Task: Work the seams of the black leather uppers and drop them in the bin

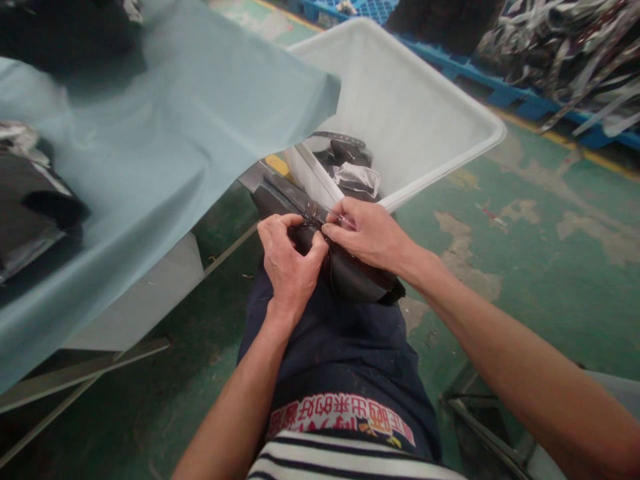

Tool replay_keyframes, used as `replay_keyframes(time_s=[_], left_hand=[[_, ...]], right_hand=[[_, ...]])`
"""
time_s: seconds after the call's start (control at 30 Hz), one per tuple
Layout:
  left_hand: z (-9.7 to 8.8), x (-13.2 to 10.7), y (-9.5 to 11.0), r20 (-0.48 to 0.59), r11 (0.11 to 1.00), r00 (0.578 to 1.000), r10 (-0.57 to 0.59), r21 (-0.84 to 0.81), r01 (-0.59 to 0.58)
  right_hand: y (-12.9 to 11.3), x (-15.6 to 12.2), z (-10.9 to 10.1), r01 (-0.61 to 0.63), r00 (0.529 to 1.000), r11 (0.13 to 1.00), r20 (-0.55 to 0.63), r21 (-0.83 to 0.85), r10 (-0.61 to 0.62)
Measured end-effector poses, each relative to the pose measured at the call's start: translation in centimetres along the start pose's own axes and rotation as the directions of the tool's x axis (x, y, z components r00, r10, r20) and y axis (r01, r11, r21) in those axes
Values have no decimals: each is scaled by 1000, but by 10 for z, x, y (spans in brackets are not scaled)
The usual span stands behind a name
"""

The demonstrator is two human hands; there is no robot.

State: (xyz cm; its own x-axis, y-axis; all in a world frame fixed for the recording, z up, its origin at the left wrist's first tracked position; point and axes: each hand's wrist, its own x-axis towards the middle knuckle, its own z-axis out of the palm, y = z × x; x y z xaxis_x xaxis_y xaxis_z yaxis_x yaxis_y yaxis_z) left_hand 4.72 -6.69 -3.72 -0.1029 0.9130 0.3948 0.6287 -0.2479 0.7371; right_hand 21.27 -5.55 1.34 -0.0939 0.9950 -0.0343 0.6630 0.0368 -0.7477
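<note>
A black, leather-like bag (357, 277) lies across my lap, with a dark strap and small metal fittings (313, 212) near its middle. My left hand (293, 260) is closed on the bag at these fittings, thumb and forefinger almost meeting. Opposite it, my right hand (367, 230) is closed around a small tool with a purplish handle (347, 222); its thin shaft points toward the fittings. My right thumb and fingertips touch the bag beside the left fingertips. Fingers partly hide the exact spot being worked on.
A white plastic bin (400, 113) stands just beyond the bag, holding black pieces and a crumpled silvery packet (357, 179). To the left is a table under a pale blue-green cover (200, 100), with dark items on it. Blue pallets (525, 100) carry piled straps behind. A metal-framed stool (485, 427) is lower right.
</note>
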Motion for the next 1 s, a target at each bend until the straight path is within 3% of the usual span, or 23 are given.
replay_keyframes(time_s=[0.17,0.3,0.53,0.7,1.0], left_hand=[[-11,14,5,74,979,996,40,195,-54],[-14,21,9,101,965,993,55,252,-79],[-1,13,3,-1,991,998,-62,116,62],[6,7,-5,-39,999,998,-44,5,44],[-6,12,-6,36,999,999,-16,-35,18]], right_hand=[[-1,1,2,4,1000,1000,-2,-31,-5],[-3,1,2,-37,999,999,0,-37,37],[-5,4,4,-74,997,993,-18,-97,73],[-7,5,4,-106,994,990,-15,-94,105],[-6,6,4,-90,996,988,-23,-127,88]])
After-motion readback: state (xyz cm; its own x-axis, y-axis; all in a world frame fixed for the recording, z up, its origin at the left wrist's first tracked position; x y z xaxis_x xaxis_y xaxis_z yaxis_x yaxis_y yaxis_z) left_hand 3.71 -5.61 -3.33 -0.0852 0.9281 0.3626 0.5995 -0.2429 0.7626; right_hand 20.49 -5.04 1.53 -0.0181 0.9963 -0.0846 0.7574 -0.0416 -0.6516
